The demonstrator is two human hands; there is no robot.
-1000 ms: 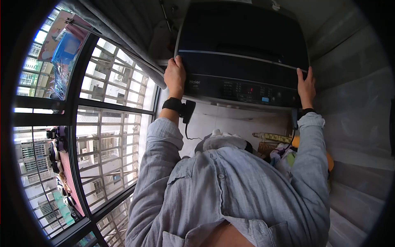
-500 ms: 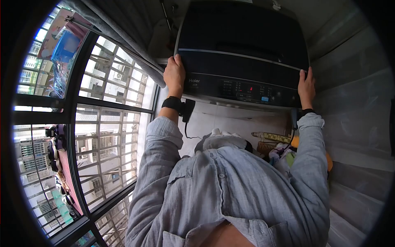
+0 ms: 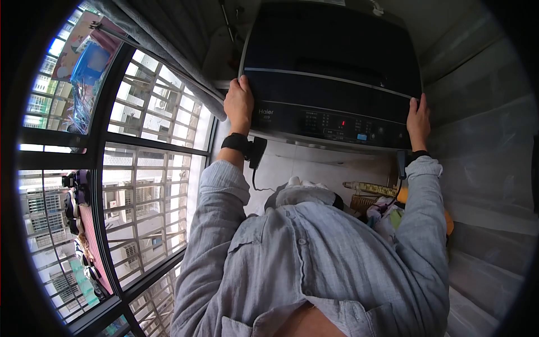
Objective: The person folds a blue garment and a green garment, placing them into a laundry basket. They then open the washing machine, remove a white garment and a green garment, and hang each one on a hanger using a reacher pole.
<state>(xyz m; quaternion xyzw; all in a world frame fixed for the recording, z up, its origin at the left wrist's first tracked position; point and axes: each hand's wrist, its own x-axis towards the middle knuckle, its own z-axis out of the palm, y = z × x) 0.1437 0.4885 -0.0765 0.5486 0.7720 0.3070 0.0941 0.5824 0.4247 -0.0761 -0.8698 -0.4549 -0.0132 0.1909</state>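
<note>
A black top-loading washing machine (image 3: 331,84) stands in front of me with its lid down. Its front panel carries the Haier name, a lit red digit and a small blue-lit button. My left hand (image 3: 239,105) grips the machine's left edge, fingers pointing forward along its side. On the opposite side, my right hand (image 3: 418,122) holds the right edge in the same way. Part of the fingers on each hand is hidden behind the casing. Each wrist wears a black strap, and a dark device (image 3: 256,152) with a cable hangs at the left one.
Left of me are barred windows (image 3: 149,163) with a grey curtain (image 3: 163,50) above. Shoes (image 3: 78,219) lie on a ledge outside, near a hanging blue container (image 3: 90,63). A basket (image 3: 364,201) and coloured cloths (image 3: 387,212) sit low at the right, beside a pale wall (image 3: 483,168).
Both hands keep their places on the machine's edges. The machine appears very slightly lower in view; otherwise nothing visibly differs.
</note>
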